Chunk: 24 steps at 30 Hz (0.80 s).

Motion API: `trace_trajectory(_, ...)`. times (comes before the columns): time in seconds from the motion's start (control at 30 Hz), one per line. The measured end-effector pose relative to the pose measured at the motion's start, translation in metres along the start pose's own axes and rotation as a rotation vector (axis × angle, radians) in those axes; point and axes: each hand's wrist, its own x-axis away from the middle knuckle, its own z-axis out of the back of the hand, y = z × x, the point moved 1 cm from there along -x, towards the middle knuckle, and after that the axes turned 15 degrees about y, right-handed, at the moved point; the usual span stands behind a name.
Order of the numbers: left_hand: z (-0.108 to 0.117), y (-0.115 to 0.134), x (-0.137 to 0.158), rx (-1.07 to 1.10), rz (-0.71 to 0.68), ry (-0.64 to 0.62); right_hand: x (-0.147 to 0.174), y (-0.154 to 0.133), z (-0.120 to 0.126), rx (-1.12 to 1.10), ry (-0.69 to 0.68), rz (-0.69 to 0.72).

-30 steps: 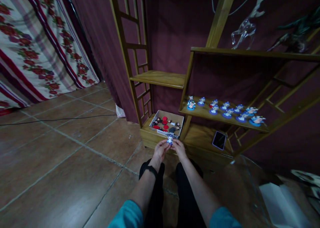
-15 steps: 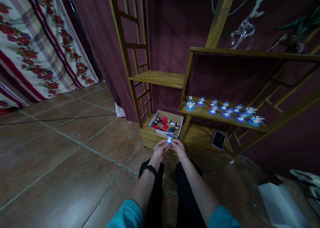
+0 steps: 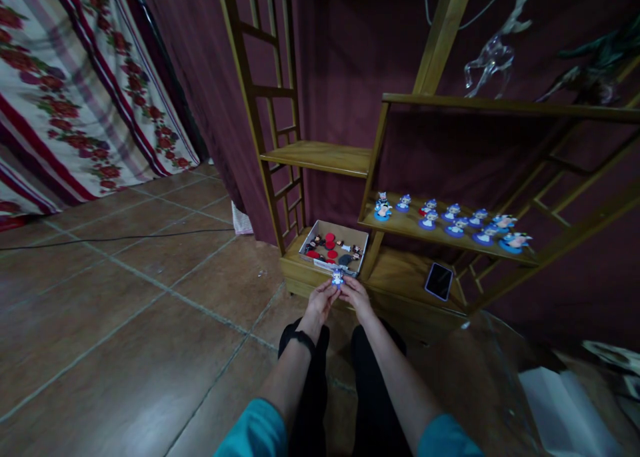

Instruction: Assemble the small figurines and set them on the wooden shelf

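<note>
Figurine (image 3: 337, 277) with purple hat and blue-and-white body, upright between left hand (image 3: 321, 301) and right hand (image 3: 357, 294), above the knees and in front of the low shelf (image 3: 400, 273). Fingers of both hands drawn narrow, pinching the figurine low down from either side; exact placing of each fingertip too small to tell. Just beyond, partly behind the figurine in view, a shallow cardboard box (image 3: 350, 233) of red round pieces and small dark-haired figures. Right of the box, a wooden post (image 3: 373, 260) in the way of a dark-screened device (image 3: 439, 282) flat on the same level. Above that, a middle shelf (image 3: 400, 224) crowded with similar figurines (image 3: 457, 227), two loose rows on round bases. Higher up, a clear deer statue (image 3: 497, 51). Across the floor at left, a black cable (image 3: 125, 239), well apart from the hands.
</note>
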Motion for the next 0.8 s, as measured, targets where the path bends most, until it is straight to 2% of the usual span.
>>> trace_trajectory(0.47,0.0007,-0.0009,-0.0039,0.018,0.025,-0.016,-0.0064,0.0099,0.0021,0.021,0.005,-0.02)
trace_trajectory(0.8,0.0052,-0.0031,-0.0071,0.039,-0.025,-0.036,0.0016,0.0008,-0.0009,-0.015,-0.094,-0.045)
